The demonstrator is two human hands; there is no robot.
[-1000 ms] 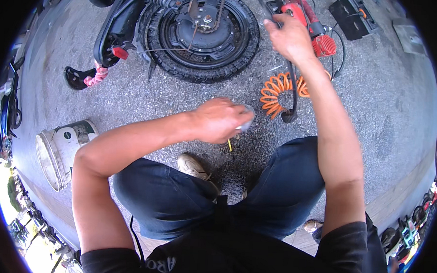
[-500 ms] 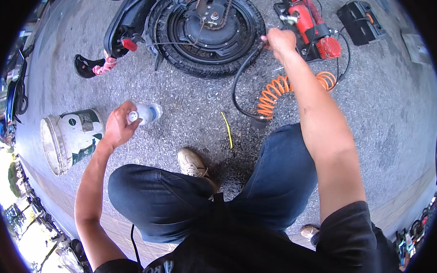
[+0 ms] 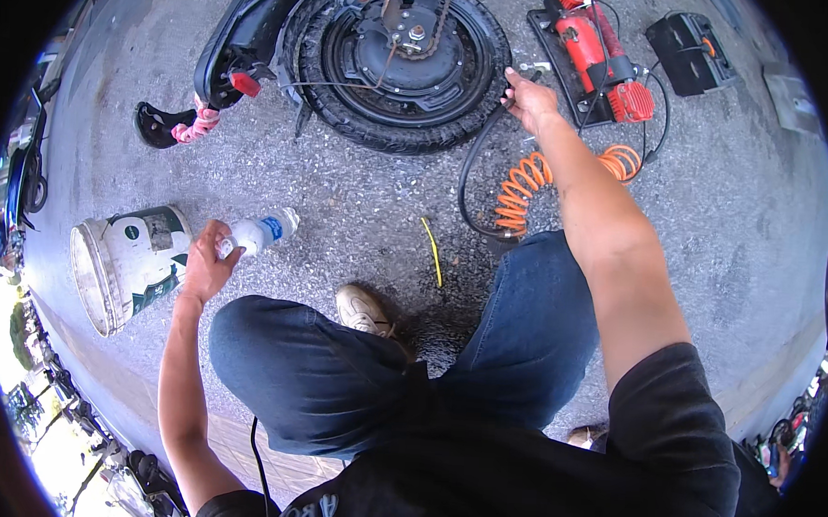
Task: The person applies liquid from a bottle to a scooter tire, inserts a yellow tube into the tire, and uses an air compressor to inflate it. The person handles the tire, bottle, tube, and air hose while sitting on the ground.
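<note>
My left hand (image 3: 212, 264) is closed around the neck end of a clear plastic bottle (image 3: 258, 234) with a blue label. The bottle slants with its base to the far right, just beside a white bucket. At the right edge of a motorbike's black-tyred wheel (image 3: 402, 140), my right hand (image 3: 534, 105) grips the end of a black air hose (image 3: 467, 173). A small metal fitting (image 3: 535, 68) shows just beyond those fingers; whether it joins the hose is unclear. The hose curves down to an orange coiled hose (image 3: 524, 191) near my right knee.
A red air compressor (image 3: 585, 55) stands right of the wheel, with a black case (image 3: 691, 54) beyond it. The dirty white bucket (image 3: 108, 273) lies on its side at left. A yellow strip (image 3: 433, 252) lies on the asphalt before my shoe (image 3: 364, 309).
My left hand and the bottle have shifted slightly left and nearer, and the bottle now shows more side-on. My right hand still grips the hose end, its fingers turned somewhat.
</note>
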